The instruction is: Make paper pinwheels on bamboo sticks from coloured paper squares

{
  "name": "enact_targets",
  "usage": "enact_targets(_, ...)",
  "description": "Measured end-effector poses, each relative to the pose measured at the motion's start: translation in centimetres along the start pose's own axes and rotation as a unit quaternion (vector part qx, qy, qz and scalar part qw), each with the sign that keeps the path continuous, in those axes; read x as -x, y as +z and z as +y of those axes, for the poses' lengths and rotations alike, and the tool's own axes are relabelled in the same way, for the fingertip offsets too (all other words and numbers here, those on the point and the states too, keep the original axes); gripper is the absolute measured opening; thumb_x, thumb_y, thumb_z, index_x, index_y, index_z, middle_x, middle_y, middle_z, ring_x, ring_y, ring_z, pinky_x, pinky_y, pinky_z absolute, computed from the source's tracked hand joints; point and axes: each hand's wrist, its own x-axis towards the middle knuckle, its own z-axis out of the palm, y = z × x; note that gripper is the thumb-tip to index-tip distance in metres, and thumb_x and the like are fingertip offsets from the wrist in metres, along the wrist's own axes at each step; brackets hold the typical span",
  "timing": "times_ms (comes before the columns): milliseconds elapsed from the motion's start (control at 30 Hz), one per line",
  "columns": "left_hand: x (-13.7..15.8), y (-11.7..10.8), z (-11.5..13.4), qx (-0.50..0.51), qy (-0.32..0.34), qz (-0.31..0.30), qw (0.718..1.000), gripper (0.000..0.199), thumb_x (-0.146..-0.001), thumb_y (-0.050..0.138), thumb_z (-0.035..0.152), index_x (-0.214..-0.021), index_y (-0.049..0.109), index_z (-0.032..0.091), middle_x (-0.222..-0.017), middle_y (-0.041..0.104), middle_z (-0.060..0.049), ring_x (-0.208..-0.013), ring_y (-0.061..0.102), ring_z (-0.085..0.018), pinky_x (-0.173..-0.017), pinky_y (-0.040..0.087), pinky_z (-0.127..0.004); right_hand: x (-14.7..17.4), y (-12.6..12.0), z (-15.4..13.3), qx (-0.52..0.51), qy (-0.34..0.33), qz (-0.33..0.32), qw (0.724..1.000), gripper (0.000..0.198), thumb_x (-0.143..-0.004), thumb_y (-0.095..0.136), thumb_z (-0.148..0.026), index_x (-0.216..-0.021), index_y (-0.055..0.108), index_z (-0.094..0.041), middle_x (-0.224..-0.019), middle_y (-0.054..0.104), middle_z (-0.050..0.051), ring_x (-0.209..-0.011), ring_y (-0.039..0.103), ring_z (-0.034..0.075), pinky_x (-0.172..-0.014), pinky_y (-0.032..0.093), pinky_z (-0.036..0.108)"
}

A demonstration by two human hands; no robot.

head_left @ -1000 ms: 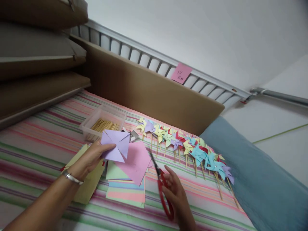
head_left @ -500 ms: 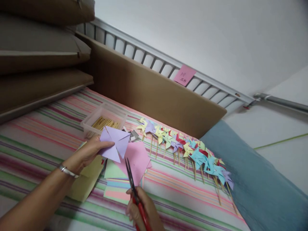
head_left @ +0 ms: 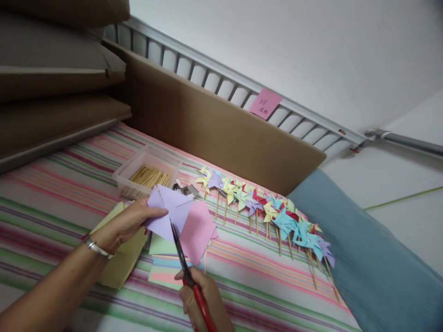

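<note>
Between thumb and fingers, my left hand [head_left: 140, 216] pinches a square of purple paper [head_left: 176, 208] that has slits running in from its corners. Wrapped round the red handles of the scissors [head_left: 183, 258] is my right hand [head_left: 204, 293]. The scissor blades point up and meet the purple sheet's lower slit. Beneath lie a pink sheet [head_left: 198, 233] and a stack of green, blue and salmon paper [head_left: 162, 269]. Yellow paper [head_left: 126, 265] lies under my left wrist.
A clear plastic box [head_left: 121, 177] holds thin wooden sticks [head_left: 152, 177]. Several paper pinwheels [head_left: 285, 223] on sticks lie in a row to the right. Behind stand a brown board [head_left: 221, 124] and a radiator [head_left: 211, 80]. Wrapped packages [head_left: 58, 110] are stacked at left.
My right hand has brought the scissors up and left, so their blades now reach the slit in the purple paper. The sheet has shifted slightly right and down in my left hand.
</note>
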Motion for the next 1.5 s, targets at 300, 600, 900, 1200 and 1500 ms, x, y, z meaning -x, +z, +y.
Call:
enact_targets(300, -0.1, -0.1, 0.0, -0.041, -0.007, -0.038, 0.998, 0.027, -0.061, 0.072, 0.026, -0.085, 0.069, 0.012, -0.077, 0.071, -0.009, -0.062, 0.063, -0.021, -0.054, 0.044, -0.026, -0.4, 0.4, -0.6, 0.019, -0.003, 0.015, 1.0, 0.033, -0.075, 0.058, -0.045, -0.09, 0.062, -0.016, -0.05, 0.039, -0.006, -0.043, 0.033, 0.007, -0.039, 0.023, 0.018)
enact_targets(600, 0.2, 0.1, 0.2, -0.045, -0.007, -0.032, 0.998, 0.026, -0.061, 0.072, 0.026, -0.082, 0.068, 0.012, -0.069, 0.07, -0.006, -0.058, 0.061, -0.02, -0.05, 0.041, -0.024, -0.8, 0.8, -0.3, 0.013, 0.042, 0.035, 0.998, 0.023, -0.071, 0.062, -0.032, -0.088, 0.065, -0.015, -0.047, 0.034, -0.007, -0.042, 0.032, 0.007, -0.04, 0.023, 0.019)
enact_targets(900, -0.2, -0.5, 0.2, -0.028, -0.021, 0.004, 0.999, 0.027, -0.06, 0.072, 0.025, -0.084, 0.067, 0.013, -0.073, 0.071, -0.008, -0.059, 0.063, -0.021, -0.054, 0.047, -0.028, 0.0, -1.9, 0.6, 0.161, 0.044, 0.018, 0.986, 0.028, -0.066, 0.056, -0.016, -0.092, 0.064, -0.019, -0.047, 0.039, -0.008, -0.041, 0.036, 0.008, -0.042, 0.03, 0.02)
enact_targets(1200, 0.0, 1.2, -1.0, -0.115, -0.073, -0.055, 0.989, 0.021, -0.057, 0.071, 0.022, -0.075, 0.07, 0.012, -0.067, 0.071, -0.007, -0.057, 0.063, -0.021, -0.054, 0.045, -0.026, 0.6, -6.2, -0.5, 0.117, -0.062, 0.127, 0.983, 0.038, -0.071, 0.056, -0.021, -0.108, 0.053, -0.023, -0.09, 0.065, 0.003, -0.071, 0.06, 0.016, -0.067, 0.046, 0.027)
enact_targets(1500, 0.6, 3.8, -4.4, -0.191, -0.12, -0.23, 0.947, 0.01, -0.061, 0.068, 0.019, -0.07, 0.071, 0.017, -0.061, 0.069, -0.001, -0.051, 0.06, -0.018, -0.049, 0.04, -0.022, -2.3, -3.9, -2.0, -0.005, -0.091, 0.137, 0.986, 0.037, -0.064, 0.055, -0.01, -0.099, 0.053, -0.02, -0.064, 0.045, -0.007, -0.05, 0.04, 0.006, -0.048, 0.035, 0.018)
